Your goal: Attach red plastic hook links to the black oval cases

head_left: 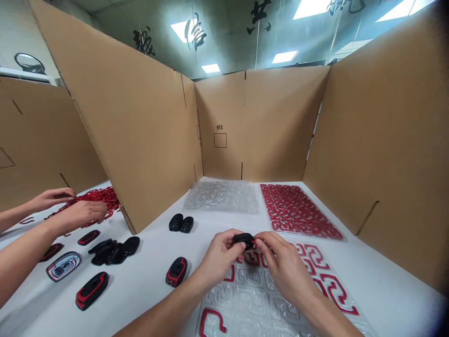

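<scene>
My left hand [224, 255] pinches a black oval fob-like case [244, 240] above a clear tray. At the right end of the case, my right hand [280, 257] holds a small bit of red trim, mostly hidden by the fingertips. Beneath both hands lies the clear moulded tray [252, 299], with red curved trims in some of its pockets, such as one [212, 320] at the lower left. Left of my forearm sits a black case with red trim [176, 271]. Farther back, two black cases [181, 223] rest side by side.
A tray filled with red trims [298, 210] lies at the back right, beside stacked clear trays [222, 195]. Cardboard walls [270, 126] enclose the table. At left, another person's hands [82, 214] work near a red pile [105, 199], several black cases [114, 252] and a shiny case [63, 266].
</scene>
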Tool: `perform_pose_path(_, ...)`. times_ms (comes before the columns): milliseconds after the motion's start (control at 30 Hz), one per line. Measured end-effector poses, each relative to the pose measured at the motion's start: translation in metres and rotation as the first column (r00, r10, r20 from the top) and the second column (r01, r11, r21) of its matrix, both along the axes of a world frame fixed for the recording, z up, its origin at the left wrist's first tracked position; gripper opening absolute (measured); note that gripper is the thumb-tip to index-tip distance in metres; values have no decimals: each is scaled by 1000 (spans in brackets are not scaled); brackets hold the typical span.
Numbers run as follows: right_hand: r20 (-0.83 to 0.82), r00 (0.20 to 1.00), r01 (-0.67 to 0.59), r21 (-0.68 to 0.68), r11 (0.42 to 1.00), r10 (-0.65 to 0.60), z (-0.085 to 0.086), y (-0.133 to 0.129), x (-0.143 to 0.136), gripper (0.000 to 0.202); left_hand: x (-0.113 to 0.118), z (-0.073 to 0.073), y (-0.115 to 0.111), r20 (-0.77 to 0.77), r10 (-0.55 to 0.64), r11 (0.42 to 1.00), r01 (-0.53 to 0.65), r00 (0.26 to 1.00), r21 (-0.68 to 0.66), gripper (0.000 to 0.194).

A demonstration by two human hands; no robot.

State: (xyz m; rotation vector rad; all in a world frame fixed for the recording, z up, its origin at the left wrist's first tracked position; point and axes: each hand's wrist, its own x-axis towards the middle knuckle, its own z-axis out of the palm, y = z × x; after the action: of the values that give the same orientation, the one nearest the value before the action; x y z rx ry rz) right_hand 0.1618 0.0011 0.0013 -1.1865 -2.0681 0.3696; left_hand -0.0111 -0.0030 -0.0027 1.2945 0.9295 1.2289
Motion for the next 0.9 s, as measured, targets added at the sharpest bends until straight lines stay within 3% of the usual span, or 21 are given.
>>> perform_pose_path(267, -5, 1000, -6, -41, 999, 6, 0, -2, -4, 37, -1, -1, 3, 139, 80, 986, -58, 987, -156, 19)
perform_pose_path(433, -171, 985, -48, -184, 982, 16, -3, 0, -4, 40, -3, 2, 3, 283, 44, 974, 22, 958, -224, 20)
perform_pose_path(567, -350, 937, -105, -325, 940, -17, -5, 3, -2, 40, -1, 2, 1, 218, 52, 976, -4, 974, -216, 20)
perform_pose_path(700, -393, 919, -106, -345, 933, -41, -4, 4, -3, 38, -1, 2, 0, 149, 68, 980, -39, 987, -196, 21)
perform_pose_path(900, -446, 895, -169, -380, 909, -20, -5, 7, -3, 38, 0, 2, -1, 253, -56, 979, 103, 966, -179, 26)
